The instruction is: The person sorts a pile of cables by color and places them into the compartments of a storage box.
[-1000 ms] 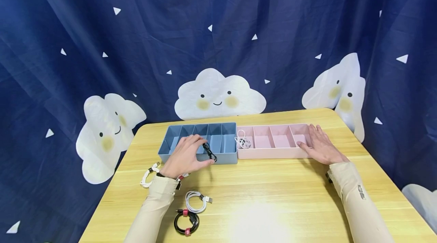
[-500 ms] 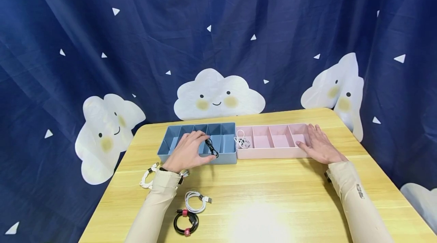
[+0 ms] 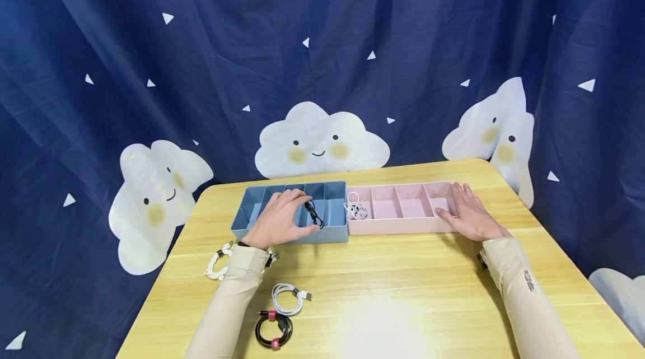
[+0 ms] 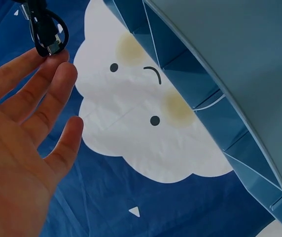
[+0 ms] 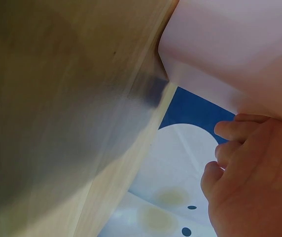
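My left hand (image 3: 280,220) pinches a small bundled black cable (image 3: 313,213) between fingers and thumb, above the blue divided box (image 3: 297,236). In the left wrist view the cable (image 4: 46,27) sits at the fingertips, a metal plug showing at its lower end. My right hand (image 3: 475,217) rests on the right end of the pink divided box (image 3: 398,227), with straight fingers along the end wall and the thumb by the last compartment. A white cable (image 3: 356,209) lies in the pink box's leftmost compartment, a loop of it rising above the rim.
On the wooden table (image 3: 403,280), left of centre, lie a coiled white cable (image 3: 287,309) and a coiled black cable with red ties (image 3: 258,332). Another white cable (image 3: 214,267) is beside my left forearm. A dark blue curtain (image 3: 322,56) hangs behind.
My left hand has shifted slightly right and up with the black cable, staying over the blue box. The right hand keeps its place on the pink box. The head view has shifted slightly.
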The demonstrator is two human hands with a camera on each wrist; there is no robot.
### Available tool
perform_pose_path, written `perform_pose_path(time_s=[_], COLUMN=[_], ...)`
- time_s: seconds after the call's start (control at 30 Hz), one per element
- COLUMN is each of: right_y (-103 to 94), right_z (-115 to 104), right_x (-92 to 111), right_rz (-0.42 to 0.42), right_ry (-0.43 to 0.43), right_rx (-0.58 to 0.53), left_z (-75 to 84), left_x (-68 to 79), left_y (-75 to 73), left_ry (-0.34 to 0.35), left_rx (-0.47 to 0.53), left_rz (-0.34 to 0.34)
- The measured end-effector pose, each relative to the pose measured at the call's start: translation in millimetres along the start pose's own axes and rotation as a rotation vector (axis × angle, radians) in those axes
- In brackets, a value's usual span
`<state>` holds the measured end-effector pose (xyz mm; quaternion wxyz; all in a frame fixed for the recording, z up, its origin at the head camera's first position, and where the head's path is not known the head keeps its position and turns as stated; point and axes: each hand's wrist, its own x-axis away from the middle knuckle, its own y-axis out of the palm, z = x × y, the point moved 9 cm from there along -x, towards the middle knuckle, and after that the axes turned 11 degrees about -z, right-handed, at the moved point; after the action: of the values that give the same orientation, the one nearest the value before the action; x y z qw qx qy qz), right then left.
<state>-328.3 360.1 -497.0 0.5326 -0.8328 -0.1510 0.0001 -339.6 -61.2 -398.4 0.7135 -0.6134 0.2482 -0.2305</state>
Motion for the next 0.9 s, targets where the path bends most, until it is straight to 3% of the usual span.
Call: perform_pose_path(time_s=[0.33,0.9], right_y=[0.4,1.5], right_z=[0,2], right_x=[-1,-2], right_rz=[-0.004,0.001], right_ry=[0.004,0.003], right_rx=[-0.005,-0.004], left_z=[-1.7,2.1], left_x=[-4.8,-17.4], left_y=[-0.8,-2.1], left_ry=[-0.014,0.022], left_rx=[-0.016,-0.001], left_rz=[-0.020,-0.020])
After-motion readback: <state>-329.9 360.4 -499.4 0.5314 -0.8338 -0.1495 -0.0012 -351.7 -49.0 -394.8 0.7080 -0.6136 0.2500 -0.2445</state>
